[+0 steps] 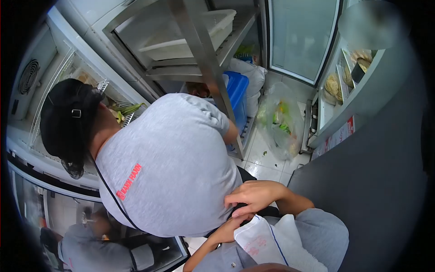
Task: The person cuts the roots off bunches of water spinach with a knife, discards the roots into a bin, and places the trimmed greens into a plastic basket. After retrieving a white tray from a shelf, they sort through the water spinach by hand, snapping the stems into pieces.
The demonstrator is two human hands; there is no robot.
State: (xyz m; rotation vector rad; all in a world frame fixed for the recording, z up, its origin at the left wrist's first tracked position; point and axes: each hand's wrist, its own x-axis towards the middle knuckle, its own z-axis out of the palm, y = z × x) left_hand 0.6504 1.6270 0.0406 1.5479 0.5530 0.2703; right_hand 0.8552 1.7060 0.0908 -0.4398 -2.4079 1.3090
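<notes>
A co-worker in a grey T-shirt (pixel 165 158) and black cap (pixel 63 122) stands right in front of me, back turned and bent toward the open fridge. My right hand (pixel 253 196) is at the person's lower back, its fingers curled together against the shirt. Just below it, my left hand (pixel 229 230) has closed fingers, partly covered by the right. Dark cloth shows at the person's waist beside my fingers; I cannot tell what they grip. A thin black strap (pixel 111 192) runs down from the person's neck. A white towel (pixel 272 240) with a blue stripe lies over my front.
A steel rack (pixel 199 41) holds a white tub (pixel 190 36), with a blue bin (pixel 238 90) low down. On the tiled floor sits a clear bag of vegetables (pixel 281 122). Open fridges stand left and right; a grey panel (pixel 376 167) is close on my right.
</notes>
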